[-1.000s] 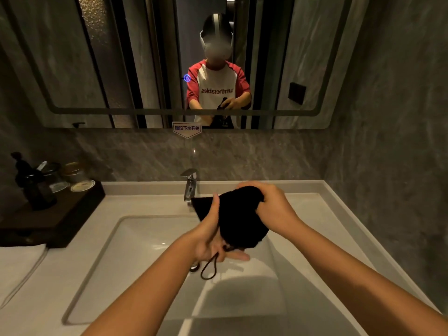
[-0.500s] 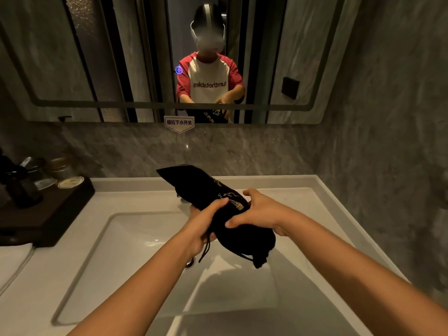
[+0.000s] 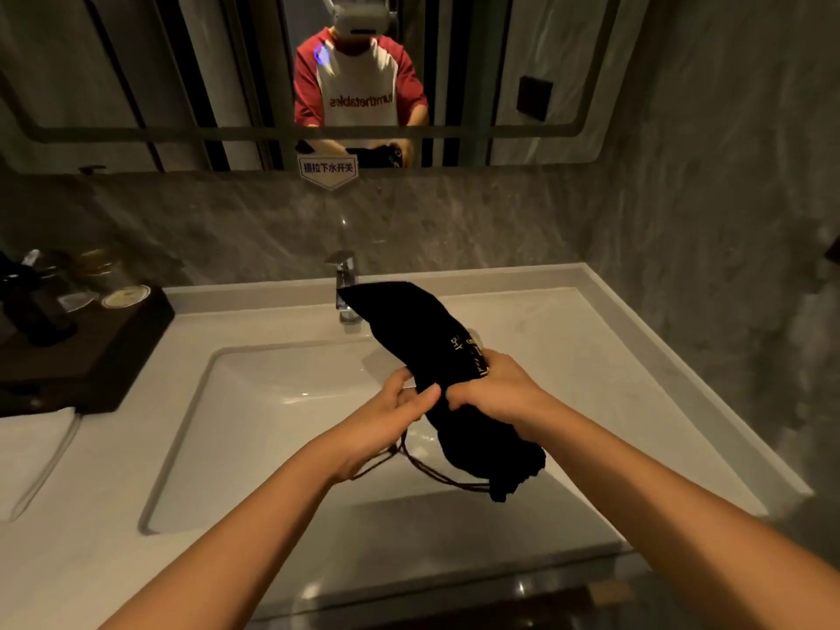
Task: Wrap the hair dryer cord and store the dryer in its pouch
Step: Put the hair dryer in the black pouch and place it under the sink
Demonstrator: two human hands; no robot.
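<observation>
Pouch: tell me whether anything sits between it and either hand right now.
Nothing visible does. Both hands are already on the black pouch above the sink: the right hand grips its middle from above, the left hand pinches it from the side, and the drawstring hangs loose below.

Pouch (image 3: 409, 329) held over the sink (image 3: 254, 402), slanting from the faucet (image 3: 344, 284) behind down toward the near right. Left hand (image 3: 386, 420) on its left, right hand (image 3: 495, 393) on its right, touching. Drawstring (image 3: 422, 466) hangs below. Tray (image 3: 104, 356) sits far left on the counter (image 3: 591, 356), mirror (image 3: 182, 84) behind.
</observation>
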